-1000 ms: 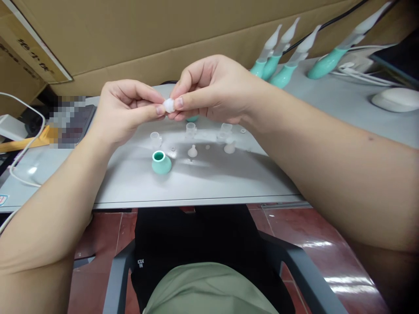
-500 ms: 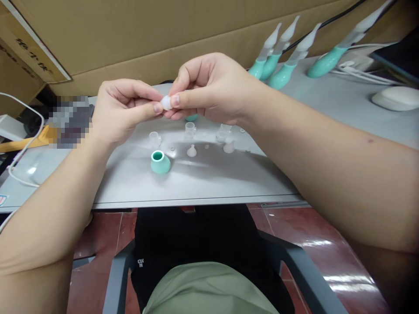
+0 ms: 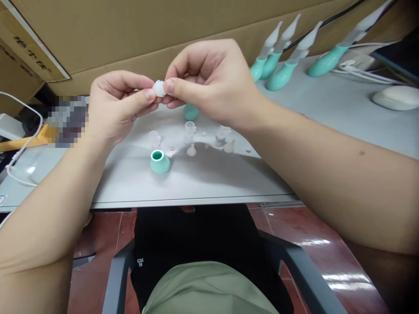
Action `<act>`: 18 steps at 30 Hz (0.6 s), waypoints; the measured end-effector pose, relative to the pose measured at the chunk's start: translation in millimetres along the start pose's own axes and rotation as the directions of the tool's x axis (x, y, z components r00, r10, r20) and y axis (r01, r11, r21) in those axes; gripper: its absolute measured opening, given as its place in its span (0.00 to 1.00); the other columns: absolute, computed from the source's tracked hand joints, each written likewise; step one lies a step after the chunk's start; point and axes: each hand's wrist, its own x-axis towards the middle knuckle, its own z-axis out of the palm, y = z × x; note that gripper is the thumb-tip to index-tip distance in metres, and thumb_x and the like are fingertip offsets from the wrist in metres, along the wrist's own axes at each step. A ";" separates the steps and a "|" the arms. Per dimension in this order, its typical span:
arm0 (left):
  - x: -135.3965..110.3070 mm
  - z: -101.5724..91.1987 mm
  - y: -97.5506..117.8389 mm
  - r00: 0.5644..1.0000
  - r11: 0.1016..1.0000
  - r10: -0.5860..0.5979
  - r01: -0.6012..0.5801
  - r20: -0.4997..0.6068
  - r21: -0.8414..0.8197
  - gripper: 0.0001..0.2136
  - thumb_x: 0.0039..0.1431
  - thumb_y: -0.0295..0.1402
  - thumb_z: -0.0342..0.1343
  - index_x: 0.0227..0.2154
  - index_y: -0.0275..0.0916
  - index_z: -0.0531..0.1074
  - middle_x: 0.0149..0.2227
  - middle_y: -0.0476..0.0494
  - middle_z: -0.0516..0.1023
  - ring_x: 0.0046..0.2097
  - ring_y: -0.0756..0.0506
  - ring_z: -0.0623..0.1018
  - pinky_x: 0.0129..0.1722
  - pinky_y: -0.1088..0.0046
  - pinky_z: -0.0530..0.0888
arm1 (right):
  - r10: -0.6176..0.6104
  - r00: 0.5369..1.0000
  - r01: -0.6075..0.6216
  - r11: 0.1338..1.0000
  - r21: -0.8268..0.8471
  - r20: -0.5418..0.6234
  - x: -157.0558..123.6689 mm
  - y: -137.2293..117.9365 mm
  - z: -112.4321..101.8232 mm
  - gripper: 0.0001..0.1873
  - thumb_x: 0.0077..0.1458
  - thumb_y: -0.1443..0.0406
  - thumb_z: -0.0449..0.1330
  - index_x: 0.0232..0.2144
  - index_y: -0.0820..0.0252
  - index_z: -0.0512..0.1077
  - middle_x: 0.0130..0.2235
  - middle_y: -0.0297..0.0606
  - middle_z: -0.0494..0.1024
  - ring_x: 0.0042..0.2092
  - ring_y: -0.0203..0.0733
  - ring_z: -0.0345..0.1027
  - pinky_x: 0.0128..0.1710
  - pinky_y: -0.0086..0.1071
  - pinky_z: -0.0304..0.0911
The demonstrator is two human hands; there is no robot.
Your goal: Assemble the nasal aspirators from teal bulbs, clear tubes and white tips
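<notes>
My left hand (image 3: 119, 104) and my right hand (image 3: 212, 85) meet above the table, both pinching a small white, soft-looking piece (image 3: 159, 89) between thumb and fingers. Part of it is hidden by the fingertips. Below stands a teal rubber bulb (image 3: 160, 162) with its round mouth facing up. Another teal bulb (image 3: 190, 113) shows partly beneath my right hand. Clear plastic cylinders (image 3: 190, 131) stand in a row on the table. In front of them lie white funnel-shaped tips (image 3: 191, 151) and several tiny discs (image 3: 248, 150).
Several assembled teal nasal aspirators (image 3: 282, 76) with white tips stand or lean at the back right. Beyond them are white cables (image 3: 369, 72) and a white computer mouse (image 3: 396, 97). Cardboard (image 3: 131, 35) walls the back; a yellow-handled object (image 3: 26, 143) lies left.
Both hands have shifted slightly up and to the left with the white piece between them. More of the rear teal bulb now shows under my right hand.
</notes>
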 end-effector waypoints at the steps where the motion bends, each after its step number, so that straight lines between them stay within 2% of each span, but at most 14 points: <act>1: -1.3 0.6 2.3 1.000 1.000 0.002 -0.002 -0.013 0.008 0.22 0.47 0.44 1.01 0.38 0.47 0.95 0.37 0.53 0.96 0.35 0.45 0.93 0.38 0.64 0.92 | -0.001 1.000 0.001 1.000 -0.001 0.020 -0.2 1.8 -1.8 0.26 0.65 0.44 0.91 0.30 0.45 0.84 0.39 0.36 0.88 0.42 0.48 0.86 0.51 0.42 0.90; 4: -6.2 5.5 14.3 0.997 0.993 -0.075 0.077 -0.025 0.092 0.21 0.54 0.46 0.99 0.39 0.47 0.94 0.38 0.52 0.96 0.38 0.44 0.94 0.43 0.62 0.94 | -0.003 0.998 0.007 0.998 -0.055 0.066 -4.2 4.8 -8.1 0.24 0.74 0.43 0.85 0.35 0.45 0.84 0.43 0.35 0.88 0.46 0.48 0.87 0.55 0.41 0.88; 7: -8.2 8.0 22.8 0.990 0.979 -0.141 0.143 -0.019 0.149 0.28 0.48 0.55 0.99 0.39 0.48 0.90 0.39 0.52 0.96 0.40 0.42 0.94 0.45 0.60 0.94 | -0.046 0.995 0.056 0.992 -0.113 0.088 -5.4 7.1 -10.5 0.22 0.81 0.42 0.80 0.42 0.46 0.82 0.47 0.35 0.86 0.50 0.46 0.87 0.57 0.38 0.85; 9: -7.6 7.0 22.5 0.989 0.977 -0.149 0.148 -0.004 0.151 0.31 0.46 0.57 1.00 0.39 0.47 0.89 0.38 0.52 0.95 0.39 0.43 0.93 0.43 0.61 0.93 | -0.069 0.995 0.079 0.987 -0.139 0.078 -1.4 7.2 -6.8 0.26 0.79 0.40 0.80 0.41 0.47 0.78 0.45 0.34 0.84 0.48 0.45 0.86 0.53 0.37 0.86; 12: -6.5 4.7 17.8 0.991 0.982 -0.134 0.132 0.012 0.137 0.28 0.48 0.53 1.00 0.39 0.46 0.90 0.38 0.52 0.95 0.40 0.43 0.94 0.44 0.61 0.94 | -0.006 0.993 0.021 0.991 -0.131 0.115 7.0 2.1 7.2 0.29 0.78 0.40 0.82 0.41 0.48 0.74 0.39 0.33 0.83 0.45 0.46 0.85 0.48 0.37 0.87; 15: -6.4 3.9 17.0 0.992 0.980 -0.122 0.121 -0.002 0.157 0.28 0.49 0.55 0.99 0.39 0.47 0.90 0.39 0.52 0.95 0.41 0.41 0.95 0.46 0.60 0.95 | 0.080 0.978 -0.065 0.994 -0.082 0.194 9.1 -7.2 23.2 0.26 0.78 0.41 0.82 0.44 0.47 0.76 0.36 0.31 0.83 0.44 0.48 0.87 0.44 0.38 0.87; 18: -6.6 3.6 23.5 0.987 0.963 -0.162 0.155 0.014 0.222 0.29 0.53 0.60 0.96 0.41 0.48 0.90 0.41 0.51 0.96 0.43 0.40 0.96 0.47 0.57 0.97 | 0.129 0.960 -0.118 0.991 -0.058 0.250 5.0 -14.7 29.4 0.26 0.74 0.42 0.84 0.45 0.47 0.77 0.35 0.31 0.84 0.42 0.49 0.87 0.41 0.37 0.85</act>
